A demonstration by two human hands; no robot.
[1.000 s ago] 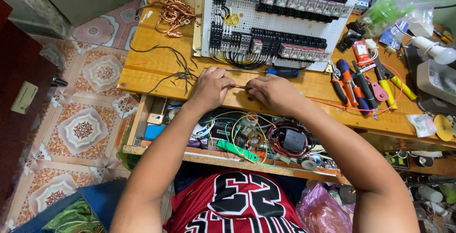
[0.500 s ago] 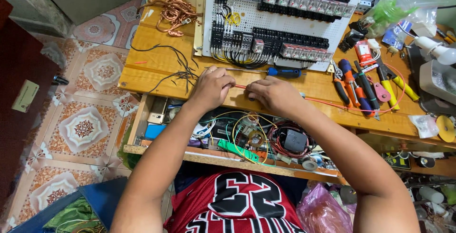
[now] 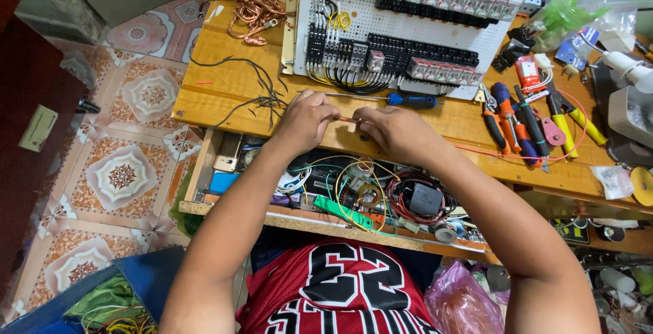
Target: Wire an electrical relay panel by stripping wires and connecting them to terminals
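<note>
My left hand (image 3: 305, 122) and my right hand (image 3: 393, 132) are close together over the front of the wooden bench (image 3: 224, 96). Both pinch a thin red wire (image 3: 348, 120) that spans the short gap between them. The same red wire trails off to the right across the bench (image 3: 476, 150). Just beyond my hands lies a blue-handled screwdriver (image 3: 408, 100). Behind it stands a white perforated panel (image 3: 408, 21) with rows of black terminal blocks and relays.
Pliers and cutters with red, blue and yellow handles (image 3: 524, 120) lie right of my hands. Black wire offcuts (image 3: 255, 96) and a copper wire tangle (image 3: 252, 9) lie at left. An open drawer (image 3: 367, 198) below holds wires and parts. A tiled floor (image 3: 129, 164) lies at left.
Both hands stay on the red wire at the same spot on the bench. The fingers shift only slightly.
</note>
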